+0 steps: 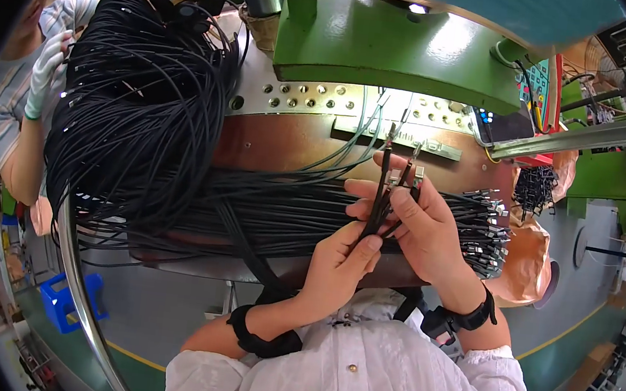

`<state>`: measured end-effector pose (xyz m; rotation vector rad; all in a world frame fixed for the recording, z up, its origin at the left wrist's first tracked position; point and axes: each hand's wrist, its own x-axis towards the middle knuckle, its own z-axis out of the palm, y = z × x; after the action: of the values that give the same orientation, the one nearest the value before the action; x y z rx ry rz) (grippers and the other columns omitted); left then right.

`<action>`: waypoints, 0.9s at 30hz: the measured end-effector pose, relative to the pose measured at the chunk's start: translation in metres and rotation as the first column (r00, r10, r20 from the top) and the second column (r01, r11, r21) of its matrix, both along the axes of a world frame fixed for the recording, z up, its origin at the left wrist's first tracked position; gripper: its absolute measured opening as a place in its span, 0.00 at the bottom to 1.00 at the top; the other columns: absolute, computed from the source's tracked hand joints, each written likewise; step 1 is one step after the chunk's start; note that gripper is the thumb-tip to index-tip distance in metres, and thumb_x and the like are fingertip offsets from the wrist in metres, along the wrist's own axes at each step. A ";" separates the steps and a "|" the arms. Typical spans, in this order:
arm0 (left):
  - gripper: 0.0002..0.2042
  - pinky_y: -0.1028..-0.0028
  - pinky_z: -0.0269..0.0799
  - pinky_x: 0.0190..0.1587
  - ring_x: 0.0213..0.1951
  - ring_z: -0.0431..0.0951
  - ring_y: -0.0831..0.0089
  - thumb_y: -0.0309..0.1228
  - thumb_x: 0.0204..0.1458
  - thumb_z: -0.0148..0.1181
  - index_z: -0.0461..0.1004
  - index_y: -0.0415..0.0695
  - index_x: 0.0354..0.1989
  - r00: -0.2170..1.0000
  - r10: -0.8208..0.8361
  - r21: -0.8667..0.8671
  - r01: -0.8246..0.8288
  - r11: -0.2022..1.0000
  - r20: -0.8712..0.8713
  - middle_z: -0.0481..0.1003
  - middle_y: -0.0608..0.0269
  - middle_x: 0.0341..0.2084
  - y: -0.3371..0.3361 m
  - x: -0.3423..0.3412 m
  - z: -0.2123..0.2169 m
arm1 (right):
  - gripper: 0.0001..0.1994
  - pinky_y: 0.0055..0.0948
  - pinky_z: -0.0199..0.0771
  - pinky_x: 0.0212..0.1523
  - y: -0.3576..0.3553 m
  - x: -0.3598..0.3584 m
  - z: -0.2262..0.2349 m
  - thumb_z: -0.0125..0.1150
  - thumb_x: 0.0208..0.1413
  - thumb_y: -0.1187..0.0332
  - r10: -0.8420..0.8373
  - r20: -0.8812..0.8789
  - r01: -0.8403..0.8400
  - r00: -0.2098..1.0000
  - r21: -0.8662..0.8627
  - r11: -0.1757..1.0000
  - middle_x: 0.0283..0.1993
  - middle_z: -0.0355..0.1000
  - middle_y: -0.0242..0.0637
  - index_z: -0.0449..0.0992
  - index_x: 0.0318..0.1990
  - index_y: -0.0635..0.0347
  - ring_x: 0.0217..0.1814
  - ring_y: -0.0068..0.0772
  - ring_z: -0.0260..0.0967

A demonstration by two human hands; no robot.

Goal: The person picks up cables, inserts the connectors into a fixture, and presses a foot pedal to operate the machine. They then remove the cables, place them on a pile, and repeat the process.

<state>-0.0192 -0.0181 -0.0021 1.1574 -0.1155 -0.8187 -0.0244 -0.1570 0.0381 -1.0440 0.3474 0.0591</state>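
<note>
Between my two hands, several black cables [379, 207] with metal connector ends point up and away from me. My left hand [334, 269] is closed round their lower part, thumb on top. Higher up, my right hand [431, 244] pinches the cables near their ends between thumb and fingers. A small silvery connector [419, 173] shows by the right fingertips. Just beyond stands a metal fixture strip [445, 152] on the brown work surface. Under my hands lies a thick bundle of black cables [286, 223], its plug ends [490, 231] gathered at the right.
A large heap of black cables [139, 98] fills the left side. Beyond my hands is a green machine [391, 50]. A metal rail [77, 269] curves at lower left near a blue stool [69, 299]. Another person's gloved hand [46, 72] is at far left.
</note>
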 end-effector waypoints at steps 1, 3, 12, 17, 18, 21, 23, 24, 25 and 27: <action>0.11 0.85 0.51 0.21 0.19 0.57 0.88 0.34 0.59 0.47 0.69 0.40 0.42 1.000 0.001 -0.001 -0.001 1.000 0.023 0.63 0.73 0.17 0.000 0.000 0.000 | 0.21 0.30 0.71 0.46 0.001 0.000 -0.002 0.42 0.63 0.58 0.015 -0.005 -0.015 1.000 0.010 1.000 0.48 0.70 0.49 0.65 0.53 0.68 0.45 0.36 0.71; 0.10 0.85 0.52 0.22 0.20 0.58 0.88 0.34 0.59 0.47 0.69 0.40 0.40 0.999 0.002 -0.006 -0.002 1.000 0.042 0.63 0.74 0.17 0.000 0.001 0.000 | 0.20 0.29 0.71 0.45 0.001 0.001 -0.006 0.40 0.63 0.59 0.040 -0.014 -0.039 0.999 0.030 0.999 0.49 0.71 0.47 0.68 0.50 0.67 0.45 0.34 0.71; 0.11 0.85 0.53 0.21 0.20 0.58 0.89 0.34 0.59 0.48 0.69 0.40 0.42 0.990 0.141 -0.071 -0.142 0.987 -0.021 0.63 0.74 0.17 0.004 0.004 0.002 | 0.19 0.26 0.66 0.47 0.001 0.000 -0.011 0.34 0.62 0.67 0.356 -0.070 -0.310 0.932 -0.662 0.682 0.49 0.71 0.40 0.68 0.51 0.68 0.45 0.26 0.68; 0.12 0.85 0.50 0.19 0.16 0.56 0.87 0.36 0.61 0.44 0.69 0.40 0.42 0.996 0.050 -0.089 -0.057 0.994 -0.073 0.62 0.72 0.14 0.013 0.017 0.016 | 0.17 0.38 0.66 0.44 -0.051 0.022 -0.020 0.58 0.48 0.69 0.250 0.147 0.133 0.957 -0.988 0.073 0.38 0.69 0.49 0.69 0.45 0.68 0.42 0.49 0.66; 0.13 0.85 0.49 0.18 0.15 0.55 0.87 0.37 0.61 0.42 0.68 0.40 0.41 0.995 -0.025 -0.092 0.016 0.996 -0.097 0.61 0.71 0.12 0.014 0.019 0.017 | 0.18 0.39 0.65 0.43 -0.064 0.031 -0.032 0.60 0.46 0.68 0.172 0.172 0.219 0.970 -0.925 -0.311 0.37 0.68 0.49 0.70 0.43 0.69 0.41 0.51 0.65; 0.14 0.85 0.50 0.18 0.14 0.55 0.87 0.38 0.62 0.40 0.68 0.40 0.40 0.987 -0.003 -0.076 -0.009 0.997 -0.160 0.61 0.71 0.12 0.013 0.016 0.014 | 0.18 0.40 0.65 0.41 -0.070 0.033 -0.041 0.62 0.44 0.68 0.291 0.077 0.148 0.954 -0.961 -0.233 0.37 0.67 0.47 0.70 0.41 0.68 0.39 0.52 0.64; 0.15 0.85 0.50 0.18 0.14 0.54 0.86 0.39 0.62 0.39 0.68 0.41 0.39 0.980 -0.014 -0.075 -0.001 0.997 -0.197 0.61 0.71 0.11 0.011 0.013 0.014 | 0.18 0.40 0.65 0.40 -0.073 0.024 -0.038 0.63 0.43 0.68 0.332 0.024 0.098 0.943 -0.974 -0.206 0.36 0.67 0.45 0.70 0.40 0.68 0.38 0.52 0.64; 0.15 0.85 0.50 0.18 0.14 0.55 0.87 0.39 0.62 0.40 0.68 0.40 0.38 0.979 0.010 -0.063 -0.023 0.998 -0.205 0.61 0.71 0.12 0.013 0.011 0.014 | 0.16 0.38 0.66 0.39 -0.070 0.016 -0.036 0.63 0.42 0.71 0.349 0.069 0.133 0.935 -0.978 -0.161 0.36 0.67 0.45 0.70 0.40 0.66 0.38 0.50 0.64; 0.14 0.85 0.50 0.17 0.14 0.55 0.87 0.39 0.62 0.41 0.68 0.40 0.37 0.977 0.039 -0.049 -0.050 0.998 -0.209 0.61 0.72 0.13 0.014 0.011 0.014 | 0.15 0.37 0.66 0.39 -0.059 0.016 -0.025 0.63 0.41 0.74 0.367 0.119 0.171 0.923 -0.979 -0.113 0.36 0.67 0.45 0.71 0.40 0.65 0.38 0.48 0.64; 0.14 0.84 0.51 0.17 0.15 0.56 0.87 0.38 0.62 0.41 0.68 0.40 0.36 0.974 0.058 -0.035 -0.067 0.997 -0.217 0.61 0.72 0.13 0.009 0.011 0.013 | 0.15 0.36 0.66 0.38 -0.045 0.018 -0.012 0.62 0.40 0.77 0.374 0.165 0.204 0.913 -0.977 -0.068 0.36 0.67 0.45 0.71 0.39 0.64 0.38 0.46 0.64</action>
<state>-0.0084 -0.0087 0.0109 1.0205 0.0827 -0.8767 -0.0062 -0.2020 0.0256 -2.6469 -0.2016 -0.3989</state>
